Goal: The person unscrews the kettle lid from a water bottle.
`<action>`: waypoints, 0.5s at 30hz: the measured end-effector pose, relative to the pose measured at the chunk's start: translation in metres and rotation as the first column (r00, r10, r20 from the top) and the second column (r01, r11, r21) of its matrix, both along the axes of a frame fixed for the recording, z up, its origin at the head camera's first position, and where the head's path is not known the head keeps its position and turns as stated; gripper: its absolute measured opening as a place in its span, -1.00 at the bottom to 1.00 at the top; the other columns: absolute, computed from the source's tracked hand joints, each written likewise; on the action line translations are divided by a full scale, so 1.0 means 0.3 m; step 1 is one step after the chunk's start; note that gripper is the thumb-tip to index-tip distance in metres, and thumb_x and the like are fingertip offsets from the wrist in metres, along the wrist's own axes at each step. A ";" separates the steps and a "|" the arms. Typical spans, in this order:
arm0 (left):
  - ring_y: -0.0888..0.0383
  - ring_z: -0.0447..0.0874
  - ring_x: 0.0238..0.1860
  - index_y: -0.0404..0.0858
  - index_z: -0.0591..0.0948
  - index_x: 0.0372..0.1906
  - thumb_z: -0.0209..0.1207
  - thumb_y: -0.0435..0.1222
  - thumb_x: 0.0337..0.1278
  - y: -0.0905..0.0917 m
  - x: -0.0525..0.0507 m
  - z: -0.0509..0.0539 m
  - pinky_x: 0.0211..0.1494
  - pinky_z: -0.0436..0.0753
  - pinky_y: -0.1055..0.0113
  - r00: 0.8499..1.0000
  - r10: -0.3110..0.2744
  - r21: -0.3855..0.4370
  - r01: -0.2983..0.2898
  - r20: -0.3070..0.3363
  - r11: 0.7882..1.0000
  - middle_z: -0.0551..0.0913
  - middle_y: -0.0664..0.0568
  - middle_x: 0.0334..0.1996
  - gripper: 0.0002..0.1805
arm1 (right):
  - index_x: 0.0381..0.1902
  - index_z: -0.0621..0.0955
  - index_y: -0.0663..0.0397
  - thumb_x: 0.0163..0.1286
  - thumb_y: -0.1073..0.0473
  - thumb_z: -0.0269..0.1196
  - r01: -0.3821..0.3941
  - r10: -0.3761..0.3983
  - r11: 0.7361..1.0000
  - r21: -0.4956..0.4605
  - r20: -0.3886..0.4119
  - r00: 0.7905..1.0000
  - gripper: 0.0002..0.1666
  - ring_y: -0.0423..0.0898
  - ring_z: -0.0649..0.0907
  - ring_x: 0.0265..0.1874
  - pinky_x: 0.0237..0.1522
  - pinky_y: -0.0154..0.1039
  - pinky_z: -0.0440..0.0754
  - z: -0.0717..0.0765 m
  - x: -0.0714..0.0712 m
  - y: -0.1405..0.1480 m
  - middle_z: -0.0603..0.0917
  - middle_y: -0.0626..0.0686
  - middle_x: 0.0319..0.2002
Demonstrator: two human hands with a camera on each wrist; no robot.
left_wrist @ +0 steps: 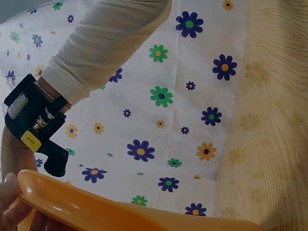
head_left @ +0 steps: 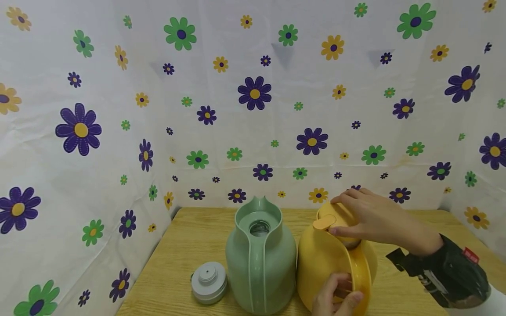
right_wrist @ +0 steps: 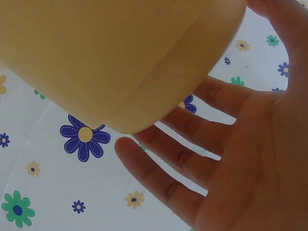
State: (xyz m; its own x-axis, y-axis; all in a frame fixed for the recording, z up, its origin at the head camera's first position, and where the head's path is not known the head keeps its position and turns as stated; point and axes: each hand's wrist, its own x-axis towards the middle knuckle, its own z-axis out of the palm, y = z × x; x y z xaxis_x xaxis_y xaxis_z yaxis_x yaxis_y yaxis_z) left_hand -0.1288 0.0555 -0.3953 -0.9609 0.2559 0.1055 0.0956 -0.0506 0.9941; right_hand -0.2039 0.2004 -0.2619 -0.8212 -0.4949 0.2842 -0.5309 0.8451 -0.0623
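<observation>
A yellow vacuum jug (head_left: 322, 267) stands on the table. My left hand (head_left: 336, 296) grips its handle (head_left: 360, 274), with fingers passing behind it; those fingers also show at the lower left of the left wrist view. At the jug's mouth, my right hand (head_left: 365, 217) holds the yellow lid (head_left: 325, 222), thumb on the near side and fingers over the far side. The right wrist view shows the lid (right_wrist: 130, 62) from close up, with my spread fingers (right_wrist: 187, 159) along its edge. Whether the lid is fully seated is hard to tell.
Beside the yellow jug stands a green vacuum jug (head_left: 261, 267) with its mouth uncovered. A grey round stopper (head_left: 209, 281) lies to its left on the wooden table (head_left: 166, 267). A flower-print cloth (head_left: 221, 131) hangs behind and at both sides.
</observation>
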 end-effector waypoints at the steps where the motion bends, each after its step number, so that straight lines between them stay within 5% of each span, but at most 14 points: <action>1: 0.35 0.52 -0.41 -0.13 0.58 -0.19 0.21 -0.12 0.12 0.000 0.000 0.001 -0.39 0.53 0.47 1.000 -0.002 0.001 0.002 -0.002 1.000 0.57 0.28 -0.41 -0.78 | -0.01 0.55 0.07 0.07 -0.41 0.19 -0.008 0.008 1.000 0.001 0.004 1.000 -0.23 0.11 0.52 -0.11 -0.16 0.09 0.50 0.000 -0.002 0.002 0.56 0.08 -0.09; 7: 0.36 0.52 -0.40 -0.17 0.57 -0.19 0.21 -0.15 0.13 -0.001 0.004 -0.001 -0.39 0.53 0.47 1.000 -0.012 0.009 0.012 -0.028 1.000 0.56 0.29 -0.40 -0.78 | 0.05 0.50 0.02 0.09 -0.32 0.26 -0.123 0.131 0.990 -0.068 0.119 0.984 -0.29 0.17 0.49 -0.03 -0.13 0.17 0.47 0.010 -0.018 0.033 0.52 0.09 0.01; 15: 0.37 0.51 -0.39 -0.22 0.57 -0.16 0.20 -0.16 0.14 -0.002 0.003 -0.003 -0.39 0.53 0.47 0.998 -0.009 0.013 0.010 -0.061 1.000 0.56 0.29 -0.38 -0.76 | 0.23 0.38 -0.03 0.20 -0.14 0.25 -0.246 0.310 0.945 -0.217 0.350 0.884 -0.31 0.23 0.32 0.19 0.04 0.29 0.27 0.031 -0.028 0.075 0.35 0.13 0.24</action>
State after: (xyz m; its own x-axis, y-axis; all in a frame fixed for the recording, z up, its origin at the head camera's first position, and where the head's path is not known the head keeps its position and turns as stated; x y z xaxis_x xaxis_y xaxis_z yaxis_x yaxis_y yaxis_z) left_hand -0.1278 0.0548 -0.3962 -0.9501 0.2632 0.1677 0.1559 -0.0653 0.9856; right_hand -0.2122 0.2229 -0.2527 -0.7173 -0.6923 0.0788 -0.6521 0.6271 -0.4261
